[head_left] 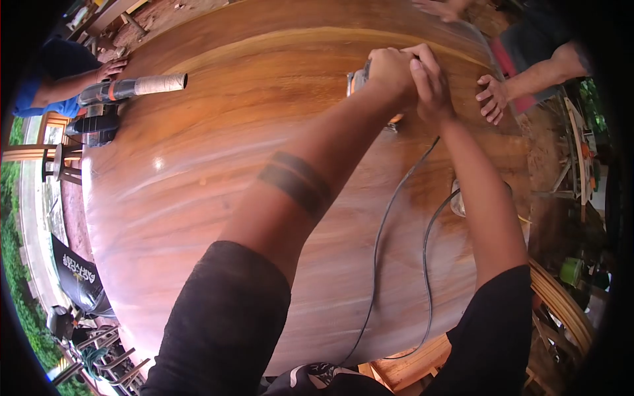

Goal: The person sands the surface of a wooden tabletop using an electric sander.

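Both my arms reach forward over a large polished wooden slab [218,191]. My left hand [393,72] is closed over the top of a power sander [356,80], whose orange and grey parts show beside and below the fingers. Against it, my right hand [432,86] has its fingers bent and pressed over the left hand and the tool's right side. Most of the sander is hidden under the hands. A dark cord [378,251] runs from near my right wrist down the slab to its near edge.
At the left, a person's hand [112,68] rests by a blower [125,88] with a wrapped nozzle. Another person's hand [492,99] lies at the slab's right edge, another at the top right. A pale object [457,200] sits partly behind my right forearm. Stools stand lower left.
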Demonstrator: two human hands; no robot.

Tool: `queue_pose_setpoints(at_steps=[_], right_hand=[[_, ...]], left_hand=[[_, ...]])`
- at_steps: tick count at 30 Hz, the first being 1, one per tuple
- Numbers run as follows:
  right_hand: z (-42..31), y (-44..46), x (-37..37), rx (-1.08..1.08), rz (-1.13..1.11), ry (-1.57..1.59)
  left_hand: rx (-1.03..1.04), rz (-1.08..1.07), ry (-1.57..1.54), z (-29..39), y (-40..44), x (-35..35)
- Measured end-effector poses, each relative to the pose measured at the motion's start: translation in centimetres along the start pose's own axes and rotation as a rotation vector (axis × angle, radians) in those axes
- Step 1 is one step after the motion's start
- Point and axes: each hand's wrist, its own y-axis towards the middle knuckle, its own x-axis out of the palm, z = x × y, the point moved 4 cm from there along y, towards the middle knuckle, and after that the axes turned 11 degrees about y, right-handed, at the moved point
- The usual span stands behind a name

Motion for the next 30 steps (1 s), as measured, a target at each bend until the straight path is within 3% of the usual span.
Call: queue_pose_setpoints(at_steps=[6, 10, 30], right_hand=[[-0.8, 2.1, 3.7, -0.092, 0.0, -0.027], [-2.4, 2.7, 6.9, -0.103, -0.003, 0.016], [-13.6, 6.1, 26.7, -0.192, -0.104, 0.107]], left_hand=[[-0.024, 0.068, 0.024, -3.9, -1.6, 0.0], [-0.038, -0.058, -0.012, -6.9, -3.7, 0.4], [-0.16, -0.093, 0.019, -23.6, -19.7, 0.0]])
